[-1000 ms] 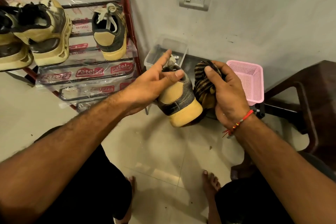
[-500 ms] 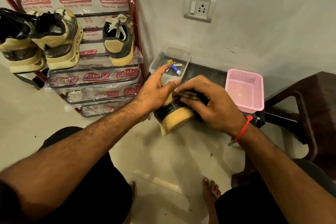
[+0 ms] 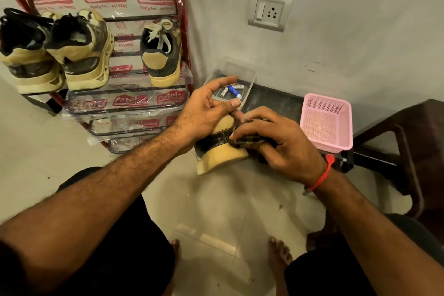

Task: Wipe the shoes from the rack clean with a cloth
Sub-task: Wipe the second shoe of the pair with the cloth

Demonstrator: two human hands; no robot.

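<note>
Shoe (image 3: 217, 149), tan and dark grey with a pale yellow sole, is held in the air in the middle of the scene, above the tiled floor (image 3: 216, 211), heel end toward the person. It sits between the two hands: the left hand (image 3: 204, 115) is on its left and upper side, thumb laid across the top of the tan heel panel and index finger stretched out straight toward the far wall, the remaining fingers hidden behind the shoe, so the hand holds the shoe from that side. The right hand (image 3: 276, 142) is on the shoe's right side, fingers curled over a dark striped cloth (image 3: 249, 143) and pressing it against the dark side panel just above the sole.

To the far left stands a red rack (image 3: 180, 31) wrapped in printed plastic. On its upper shelf rest three more shoes: a matching tan and grey shoe (image 3: 161, 55) at the right end and two bulkier sneakers (image 3: 81, 50) at the left. Beyond the hands, a clear plastic tray (image 3: 249, 81) with a few small tubes (image 3: 234, 91) sits on a dark ledge, and a pink basket (image 3: 326, 125) stands to the right of it. A dark brown chair (image 3: 408, 142) is at the right edge. A wall socket (image 3: 270, 11) is mounted above the tray.
</note>
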